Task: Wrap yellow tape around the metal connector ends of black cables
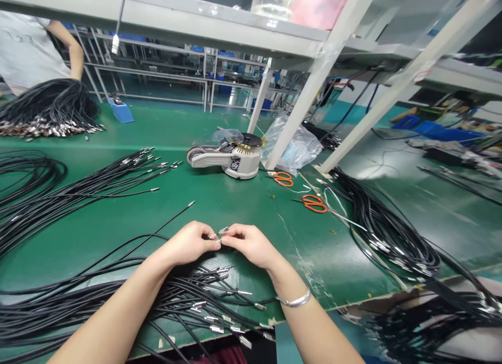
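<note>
My left hand [193, 242] and my right hand [251, 243] meet over the green bench, thumbs and fingers pinched close together. Between the fingertips show small metal cable connectors [218, 232]; the left fingers close on a connector end, and the right fingers pinch another just beside it. Exactly how the pieces join is too small to tell. A silver bangle [295, 299] circles my right wrist. Below the hands lies a bundle of black cables [188, 296] with silver ends pointing right. A single black cable [172, 217] with a metal tip extends behind my left hand.
A tape dispenser [243, 160] stands ahead, with orange-handled scissors [314, 203] and a second pair of scissors [283, 179] to its right. More cables [78, 191] lie left, and a coiled bundle [384, 223] lies right. A shelf post [298, 113] rises from the bench. Another person [33, 50] stands far left.
</note>
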Demonstrator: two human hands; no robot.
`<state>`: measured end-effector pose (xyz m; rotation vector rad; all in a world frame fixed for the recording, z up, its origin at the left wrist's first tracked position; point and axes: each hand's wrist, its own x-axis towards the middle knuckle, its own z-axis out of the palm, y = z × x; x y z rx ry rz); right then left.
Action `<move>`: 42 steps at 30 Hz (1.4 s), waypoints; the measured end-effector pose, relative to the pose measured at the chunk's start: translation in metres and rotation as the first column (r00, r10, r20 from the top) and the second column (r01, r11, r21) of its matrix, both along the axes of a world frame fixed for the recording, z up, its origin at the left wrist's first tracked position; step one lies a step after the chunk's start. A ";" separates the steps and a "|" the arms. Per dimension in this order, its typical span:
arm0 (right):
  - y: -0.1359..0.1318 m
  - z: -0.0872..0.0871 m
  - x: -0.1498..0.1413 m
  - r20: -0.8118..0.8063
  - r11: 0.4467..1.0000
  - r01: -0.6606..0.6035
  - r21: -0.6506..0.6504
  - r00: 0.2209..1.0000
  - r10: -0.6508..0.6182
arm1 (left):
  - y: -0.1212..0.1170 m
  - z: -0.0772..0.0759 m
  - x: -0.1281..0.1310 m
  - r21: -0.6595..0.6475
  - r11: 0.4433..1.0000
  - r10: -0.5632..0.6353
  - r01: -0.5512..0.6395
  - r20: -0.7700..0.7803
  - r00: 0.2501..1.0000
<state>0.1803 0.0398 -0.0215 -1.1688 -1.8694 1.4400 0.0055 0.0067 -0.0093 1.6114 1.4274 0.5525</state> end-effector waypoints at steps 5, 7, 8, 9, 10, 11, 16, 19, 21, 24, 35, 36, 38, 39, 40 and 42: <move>0.001 -0.007 0.001 -0.003 1.000 0.021 -0.018 1.000 -0.021 | 0.000 -0.003 -0.001 -0.010 1.000 0.011 -0.010 0.028 1.000; 0.002 -0.007 0.004 0.005 1.000 0.029 -0.009 1.000 -0.029 | 0.000 -0.002 -0.001 0.028 0.999 0.036 -0.037 0.061 0.998; 0.003 -0.006 0.006 0.010 0.999 0.032 -0.001 0.999 -0.032 | 0.001 -0.002 -0.001 0.056 0.997 0.054 -0.059 0.092 0.994; 0.004 -0.005 0.007 0.011 0.999 0.038 0.009 0.999 -0.038 | 0.001 -0.002 -0.001 0.085 0.993 0.072 -0.083 0.126 0.989; 0.004 -0.003 0.008 0.008 0.999 0.046 0.021 0.999 -0.046 | 0.001 -0.001 -0.001 0.111 0.989 0.084 -0.102 0.156 0.984; 0.004 -0.001 0.009 0.002 0.998 0.055 0.035 0.998 -0.055 | 0.001 -0.001 -0.001 0.134 0.984 0.090 -0.114 0.177 0.980; 0.007 0.008 0.005 -0.202 0.993 0.120 -0.008 0.972 -0.120 | 0.000 0.002 0.002 0.120 0.985 0.104 -0.126 0.176 0.979; 0.008 0.008 0.002 -0.239 0.991 0.131 -0.029 0.962 -0.134 | -0.001 0.002 0.005 0.067 0.989 0.120 -0.134 0.184 0.976; 0.007 0.007 0.000 -0.241 0.990 0.138 -0.033 0.960 -0.142 | -0.001 0.000 0.006 0.021 0.991 0.128 -0.135 0.192 0.973; 0.005 0.005 -0.005 -0.249 0.983 0.184 -0.029 0.951 -0.185 | -0.001 -0.004 0.006 -0.041 0.988 0.151 -0.146 0.184 0.971; 0.001 0.008 -0.012 -0.305 0.956 0.293 -0.007 0.910 -0.281 | 0.002 -0.010 0.016 0.128 0.964 0.187 -0.231 0.290 0.939; 0.001 0.008 -0.012 -0.310 0.955 0.295 -0.007 0.908 -0.283 | 0.003 -0.011 0.017 0.087 0.969 0.195 -0.232 0.308 0.931; 0.001 0.008 -0.012 -0.321 0.953 0.301 -0.015 0.901 -0.290 | 0.004 -0.014 0.017 0.003 0.976 0.206 -0.219 0.319 0.925; 0.001 0.008 -0.012 -0.327 0.951 0.308 -0.023 0.897 -0.298 | 0.004 -0.015 0.016 -0.020 0.977 0.206 -0.210 0.316 0.926; 0.000 0.007 -0.012 -0.334 0.948 0.316 -0.031 0.891 -0.307 | 0.004 -0.016 0.015 -0.033 0.978 0.204 -0.204 0.306 0.930; -0.001 0.006 -0.012 -0.350 0.944 0.328 -0.042 0.880 -0.322 | 0.004 -0.018 0.013 -0.036 0.978 0.209 -0.207 0.279 0.937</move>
